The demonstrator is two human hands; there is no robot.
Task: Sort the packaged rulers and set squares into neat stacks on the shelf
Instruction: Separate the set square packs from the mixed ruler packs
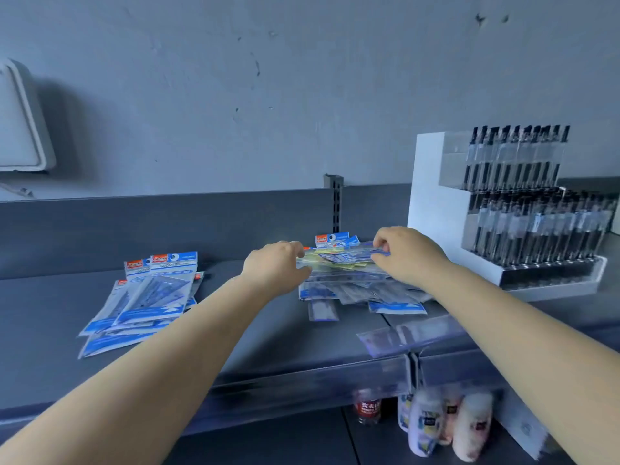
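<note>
Gripping both ends of a ruler packet with my left hand and right hand, I keep it level above the right-hand pile on the shelf for squaring.

likely a stationery shop, slotted shelf, pen display rack, packaged rulers

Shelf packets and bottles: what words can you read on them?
"GEOMETRIC": on the blue header of the clear plastic packet topping the left pile.
Red brand tags on the packets: too blurred to read.
White characters on the red-labelled bottle under the grey shelf: too blurred.
Pale bottles' dark labels: too small.
</note>
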